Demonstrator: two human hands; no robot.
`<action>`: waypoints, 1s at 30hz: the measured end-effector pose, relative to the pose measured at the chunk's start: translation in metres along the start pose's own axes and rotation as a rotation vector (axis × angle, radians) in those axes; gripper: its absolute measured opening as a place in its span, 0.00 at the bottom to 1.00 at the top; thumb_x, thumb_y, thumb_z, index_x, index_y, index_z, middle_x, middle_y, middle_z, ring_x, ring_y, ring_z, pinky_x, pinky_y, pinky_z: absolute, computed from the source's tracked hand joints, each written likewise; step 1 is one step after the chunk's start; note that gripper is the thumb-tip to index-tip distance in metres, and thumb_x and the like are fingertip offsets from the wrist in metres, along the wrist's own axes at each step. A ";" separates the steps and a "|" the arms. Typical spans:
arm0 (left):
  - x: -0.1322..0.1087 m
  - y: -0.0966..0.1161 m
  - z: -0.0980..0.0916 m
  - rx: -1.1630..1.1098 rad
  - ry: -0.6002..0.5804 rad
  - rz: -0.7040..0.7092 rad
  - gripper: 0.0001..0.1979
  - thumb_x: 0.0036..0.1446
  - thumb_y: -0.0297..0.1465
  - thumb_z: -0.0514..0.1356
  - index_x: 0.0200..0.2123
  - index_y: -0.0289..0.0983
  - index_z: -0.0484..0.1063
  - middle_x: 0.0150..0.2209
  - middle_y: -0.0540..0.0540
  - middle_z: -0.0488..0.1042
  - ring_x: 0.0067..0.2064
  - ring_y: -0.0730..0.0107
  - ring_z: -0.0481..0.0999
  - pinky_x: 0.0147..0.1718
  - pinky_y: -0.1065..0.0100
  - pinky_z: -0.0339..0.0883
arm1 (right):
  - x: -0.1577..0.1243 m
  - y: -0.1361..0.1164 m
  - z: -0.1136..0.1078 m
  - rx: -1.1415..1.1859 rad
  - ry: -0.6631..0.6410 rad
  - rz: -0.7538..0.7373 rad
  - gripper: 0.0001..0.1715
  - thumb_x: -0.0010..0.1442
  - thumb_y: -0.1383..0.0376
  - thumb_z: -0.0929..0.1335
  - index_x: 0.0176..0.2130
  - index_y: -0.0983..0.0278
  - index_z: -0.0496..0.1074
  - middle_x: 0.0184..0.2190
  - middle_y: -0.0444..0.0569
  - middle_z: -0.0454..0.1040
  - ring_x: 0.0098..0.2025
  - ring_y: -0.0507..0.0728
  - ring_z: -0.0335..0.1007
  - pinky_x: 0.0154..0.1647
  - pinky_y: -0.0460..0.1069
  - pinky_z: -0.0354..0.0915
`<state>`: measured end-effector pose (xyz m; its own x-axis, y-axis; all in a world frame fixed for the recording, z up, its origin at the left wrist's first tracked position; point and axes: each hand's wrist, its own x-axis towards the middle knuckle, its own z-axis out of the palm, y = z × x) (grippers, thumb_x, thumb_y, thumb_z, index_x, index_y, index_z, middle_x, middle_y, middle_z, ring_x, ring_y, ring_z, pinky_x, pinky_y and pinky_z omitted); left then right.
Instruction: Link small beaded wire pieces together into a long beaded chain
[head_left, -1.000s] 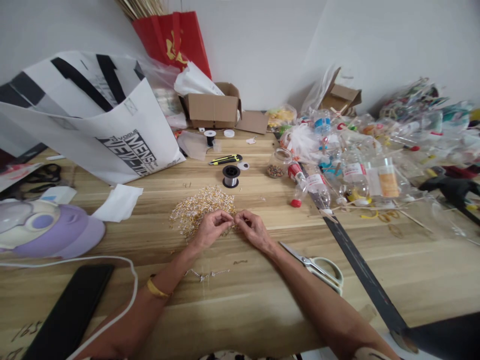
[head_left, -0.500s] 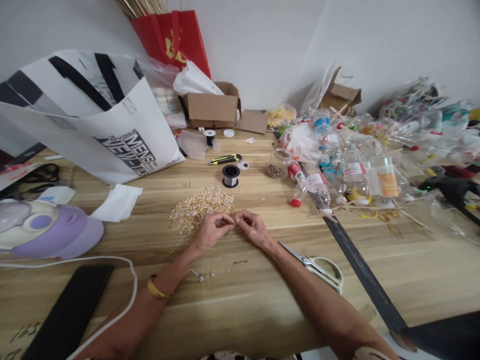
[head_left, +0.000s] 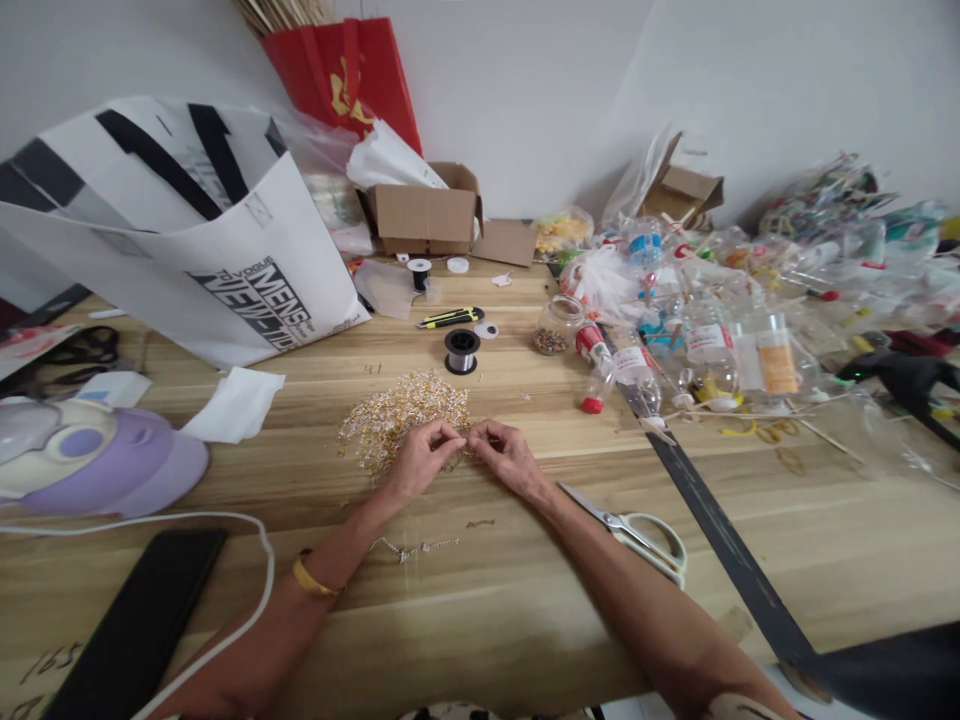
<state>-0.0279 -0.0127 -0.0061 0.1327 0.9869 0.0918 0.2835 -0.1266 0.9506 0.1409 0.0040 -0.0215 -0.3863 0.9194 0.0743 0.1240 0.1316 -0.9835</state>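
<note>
A pile of small gold and clear beaded pieces (head_left: 401, 410) lies on the wooden table (head_left: 480, 590). My left hand (head_left: 420, 458) and my right hand (head_left: 510, 457) meet at the pile's near right edge, fingertips pinched together on something tiny that I cannot make out. A short beaded strand (head_left: 412, 547) lies on the table between my forearms. Just beside my right forearm rest white-handled scissors (head_left: 637, 535).
A spool of thin wire (head_left: 462, 351) and a yellow-black utility knife (head_left: 450, 319) lie behind the pile. A large white printed bag (head_left: 187, 240) stands at left, a cardboard box (head_left: 427, 215) behind. Plastic bottles (head_left: 697, 340) clutter the right. A black phone (head_left: 139, 625) lies near left.
</note>
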 end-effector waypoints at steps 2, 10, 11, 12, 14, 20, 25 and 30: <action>-0.001 0.003 0.000 0.016 0.003 -0.005 0.08 0.52 0.33 0.62 0.26 0.34 0.70 0.23 0.50 0.73 0.26 0.72 0.72 0.27 0.71 0.66 | 0.000 0.000 0.000 -0.012 -0.010 -0.007 0.17 0.57 0.54 0.66 0.29 0.66 0.68 0.22 0.41 0.64 0.24 0.49 0.56 0.26 0.45 0.55; -0.003 0.001 0.005 -0.210 -0.107 -0.171 0.13 0.55 0.38 0.60 0.30 0.35 0.63 0.24 0.50 0.74 0.26 0.69 0.78 0.25 0.70 0.72 | -0.001 0.000 0.001 -0.105 -0.009 -0.040 0.15 0.59 0.56 0.65 0.29 0.66 0.68 0.22 0.42 0.64 0.24 0.49 0.57 0.26 0.45 0.55; -0.003 0.000 0.005 -0.229 -0.109 -0.186 0.13 0.55 0.39 0.60 0.31 0.36 0.62 0.26 0.50 0.75 0.28 0.68 0.79 0.26 0.69 0.74 | -0.002 0.000 0.001 -0.107 -0.007 -0.039 0.15 0.59 0.57 0.65 0.29 0.66 0.68 0.22 0.43 0.65 0.24 0.49 0.57 0.26 0.45 0.55; -0.002 -0.001 0.006 -0.238 -0.111 -0.196 0.14 0.55 0.40 0.60 0.31 0.36 0.61 0.27 0.50 0.75 0.28 0.67 0.80 0.26 0.67 0.74 | -0.002 0.001 0.001 -0.105 -0.004 -0.038 0.14 0.59 0.57 0.65 0.29 0.66 0.68 0.22 0.43 0.65 0.24 0.50 0.58 0.26 0.45 0.56; -0.002 -0.003 0.006 -0.234 -0.109 -0.204 0.14 0.56 0.41 0.59 0.32 0.37 0.60 0.27 0.50 0.75 0.28 0.66 0.80 0.26 0.66 0.75 | -0.002 0.001 0.001 -0.096 0.005 -0.036 0.13 0.58 0.58 0.65 0.30 0.66 0.68 0.23 0.43 0.66 0.25 0.50 0.59 0.27 0.45 0.57; -0.003 -0.008 0.004 -0.202 -0.114 -0.187 0.14 0.58 0.44 0.54 0.34 0.40 0.57 0.27 0.50 0.76 0.27 0.63 0.80 0.24 0.63 0.75 | -0.002 0.000 0.002 -0.060 0.021 -0.026 0.11 0.57 0.60 0.66 0.32 0.66 0.69 0.24 0.43 0.67 0.25 0.50 0.61 0.28 0.45 0.59; -0.003 -0.011 0.004 -0.185 -0.094 -0.189 0.15 0.60 0.46 0.52 0.34 0.41 0.55 0.27 0.49 0.76 0.27 0.61 0.80 0.23 0.61 0.74 | -0.002 -0.001 0.001 -0.120 0.029 -0.077 0.08 0.57 0.63 0.66 0.31 0.66 0.70 0.24 0.43 0.67 0.25 0.50 0.60 0.27 0.45 0.58; -0.004 -0.011 0.005 -0.189 -0.082 -0.193 0.16 0.59 0.47 0.51 0.34 0.41 0.55 0.28 0.49 0.76 0.27 0.60 0.80 0.24 0.59 0.74 | -0.002 -0.003 0.000 -0.210 0.071 -0.164 0.05 0.56 0.66 0.66 0.30 0.66 0.71 0.25 0.43 0.66 0.26 0.49 0.59 0.28 0.44 0.57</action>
<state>-0.0271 -0.0155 -0.0181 0.1721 0.9785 -0.1133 0.1302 0.0914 0.9873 0.1409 0.0015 -0.0185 -0.3527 0.9021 0.2486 0.2551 0.3483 -0.9020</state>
